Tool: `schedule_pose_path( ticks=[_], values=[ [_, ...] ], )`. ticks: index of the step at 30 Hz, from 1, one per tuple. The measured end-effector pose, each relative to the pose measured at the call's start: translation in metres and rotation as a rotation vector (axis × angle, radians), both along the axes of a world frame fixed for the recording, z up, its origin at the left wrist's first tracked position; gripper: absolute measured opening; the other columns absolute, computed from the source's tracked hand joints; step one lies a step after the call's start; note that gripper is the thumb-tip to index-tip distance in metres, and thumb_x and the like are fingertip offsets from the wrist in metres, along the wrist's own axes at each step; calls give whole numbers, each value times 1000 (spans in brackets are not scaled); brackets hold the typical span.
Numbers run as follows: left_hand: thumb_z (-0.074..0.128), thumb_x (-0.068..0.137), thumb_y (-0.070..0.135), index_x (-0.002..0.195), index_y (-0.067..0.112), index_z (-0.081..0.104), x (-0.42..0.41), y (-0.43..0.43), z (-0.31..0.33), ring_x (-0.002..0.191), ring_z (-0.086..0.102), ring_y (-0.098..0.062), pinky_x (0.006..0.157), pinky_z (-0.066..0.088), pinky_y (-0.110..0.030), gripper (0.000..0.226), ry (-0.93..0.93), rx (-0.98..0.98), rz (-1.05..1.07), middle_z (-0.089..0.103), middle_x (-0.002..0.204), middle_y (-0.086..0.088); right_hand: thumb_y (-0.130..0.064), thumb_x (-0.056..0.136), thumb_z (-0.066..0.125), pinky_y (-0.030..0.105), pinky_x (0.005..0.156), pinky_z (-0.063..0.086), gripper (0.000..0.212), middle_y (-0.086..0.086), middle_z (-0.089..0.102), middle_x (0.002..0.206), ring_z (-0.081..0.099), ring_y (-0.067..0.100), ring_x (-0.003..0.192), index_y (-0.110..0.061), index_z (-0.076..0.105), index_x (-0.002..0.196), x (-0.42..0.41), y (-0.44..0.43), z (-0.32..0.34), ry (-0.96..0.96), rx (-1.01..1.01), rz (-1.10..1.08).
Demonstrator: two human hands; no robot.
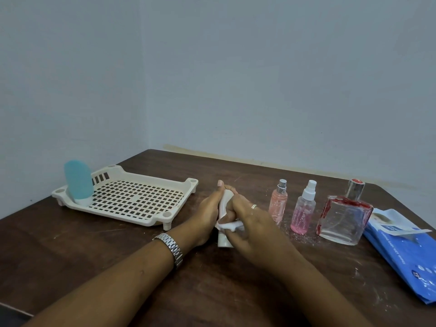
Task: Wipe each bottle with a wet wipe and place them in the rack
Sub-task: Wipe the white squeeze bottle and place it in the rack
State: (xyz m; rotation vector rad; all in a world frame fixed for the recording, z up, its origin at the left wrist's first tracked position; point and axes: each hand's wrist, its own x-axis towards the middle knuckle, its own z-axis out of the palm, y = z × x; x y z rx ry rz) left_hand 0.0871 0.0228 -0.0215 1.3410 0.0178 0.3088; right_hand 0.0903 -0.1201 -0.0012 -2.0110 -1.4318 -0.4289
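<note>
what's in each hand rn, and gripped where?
Left hand grips a small white bottle around its upper body; right hand pinches a white wet wipe against the bottle's lower part.

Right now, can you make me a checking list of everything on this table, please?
Surface: dark wooden table, white specks near the standing bottles.
Job's things: blue bottle standing in cream rack; white bottle and wet wipe in hand; silver-topped pink spray bottle, white-topped pink spray bottle and square glass bottle wait outside.
Clutter: blue wet wipes pack, flap lifted, right side.
Grips: left hand holds white bottle; right hand presses wet wipe on it.
Cables: nothing seen.
Surroundings: plain pale walls meeting in a corner.
</note>
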Motion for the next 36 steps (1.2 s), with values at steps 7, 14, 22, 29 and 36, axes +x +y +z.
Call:
schedule_pose_path(
  ticks=[7, 14, 22, 29, 36],
  values=[
    [36, 98, 45, 81, 17, 60, 3, -1, -3, 74, 63, -13, 70, 51, -25, 41, -33, -3, -23, 65, 75, -1, -11, 84, 60, 21, 67, 41, 9, -9, 60, 82, 51, 9, 76, -19, 59, 88, 12, 2, 1, -47, 101, -146],
    [32, 98, 49, 81, 17, 59, 1, -1, 1, 74, 63, -13, 65, 51, -22, 45, 14, 10, -34, 67, 80, -1, -17, 85, 56, 24, 72, 46, 20, -4, 66, 93, 60, 14, 83, -16, 73, 94, 1, 6, -2, -116, -38, -99],
    [34, 101, 34, 80, 11, 54, 3, -1, 0, 84, 57, -25, 86, 45, -38, 37, 9, -49, -21, 62, 86, -13, -8, 83, 63, 7, 81, 36, 22, -12, 57, 102, 49, 0, 95, -22, 74, 96, 6, -9, 10, 69, -257, 22],
    [32, 102, 24, 75, 13, 58, 3, -1, 2, 81, 59, -24, 82, 48, -37, 39, -19, 11, 119, 68, 79, -8, -1, 78, 65, 13, 84, 43, 22, -5, 66, 98, 58, 7, 95, -18, 74, 90, 13, -1, 2, 50, -81, -17],
    [29, 103, 27, 86, 10, 54, 3, -1, 2, 57, 55, -20, 57, 48, -27, 35, -24, 12, 161, 69, 84, -10, -5, 78, 68, 9, 79, 43, 20, -13, 64, 91, 58, 0, 88, -22, 75, 87, 11, -10, 6, 138, -222, 70]
  ],
)
